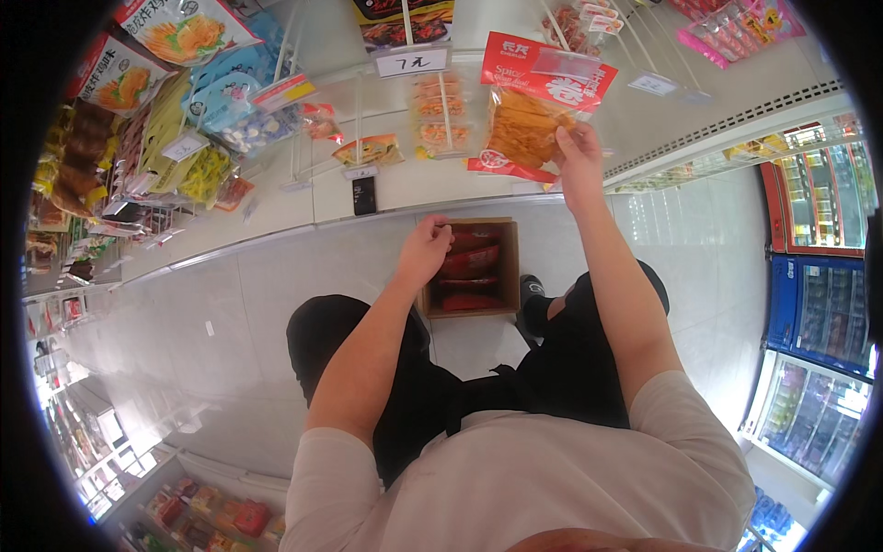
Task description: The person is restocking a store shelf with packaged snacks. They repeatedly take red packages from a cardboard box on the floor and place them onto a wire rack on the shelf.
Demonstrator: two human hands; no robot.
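Note:
At the lower right edge of a red snack bag [528,117], my right hand [579,155] pinches the packet with the thumb on its front. A clear window in the bag shows folded orange-brown food. The bag hangs upright at a display hook, and a clear tag holder [566,63] overlaps its top. My left hand [424,252] has its fingers curled over the left rim of an open cardboard box [510,269]. Whether it grips the rim is not plain. Inside the box are several red packets [472,262], standing on the floor between my feet.
A white shelf [269,231] runs across the front, with a dark phone [364,195] at its edge. Hooks with price tags [412,63] project above it. Hanging snack bags [186,31] crowd the left. Glass-door coolers [831,310] stand at right; another stocked shelf [207,510] is behind.

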